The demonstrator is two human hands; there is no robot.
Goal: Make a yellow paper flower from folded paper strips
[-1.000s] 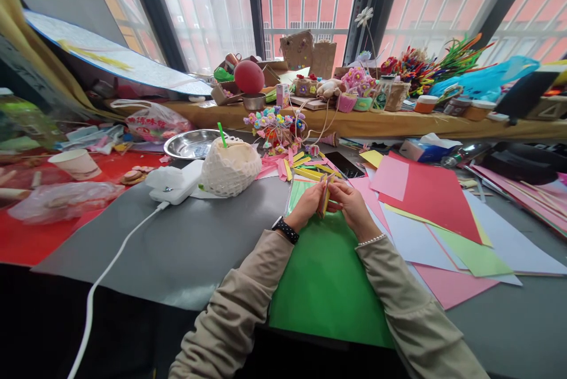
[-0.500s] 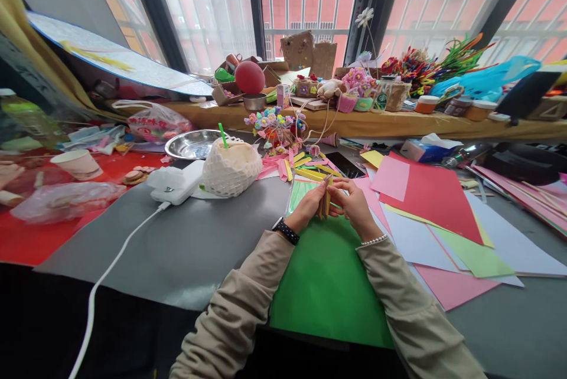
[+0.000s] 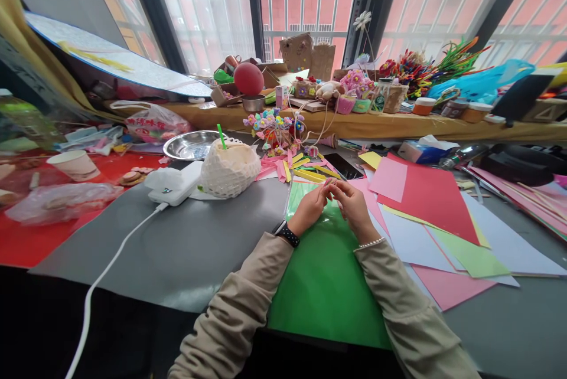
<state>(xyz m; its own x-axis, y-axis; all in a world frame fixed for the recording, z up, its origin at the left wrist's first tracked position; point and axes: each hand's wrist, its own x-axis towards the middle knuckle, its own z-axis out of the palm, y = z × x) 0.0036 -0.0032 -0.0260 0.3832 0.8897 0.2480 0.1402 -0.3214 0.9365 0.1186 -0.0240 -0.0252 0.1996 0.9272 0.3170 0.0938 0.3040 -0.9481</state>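
Note:
My left hand (image 3: 309, 209) and my right hand (image 3: 352, 205) meet over the top part of the green sheet (image 3: 328, 290). Their fingertips are pinched together. Whatever they hold is small and mostly covered by the fingers; a pinkish edge shows at the tips, too little to name. Beneath the hands, a clear plastic sleeve (image 3: 297, 197) catches the light. Just beyond the fingers lies a heap of folded pink and yellow paper strips (image 3: 312, 175), and a dark phone-like slab (image 3: 343, 166) rests behind them.
Coloured paper sheets (image 3: 429, 196) overlap to the right. On the left stand a coconut in white foam netting (image 3: 230, 169) with a green straw, a white power bank (image 3: 179, 184) with its cable, and a steel plate (image 3: 192, 146). A bunch of small craft flowers (image 3: 274, 128) stands at the back.
The folded paper pieces seen between my hands earlier no longer show there. My fingers have drawn closer together, and more of the plastic sleeve is visible beneath them.

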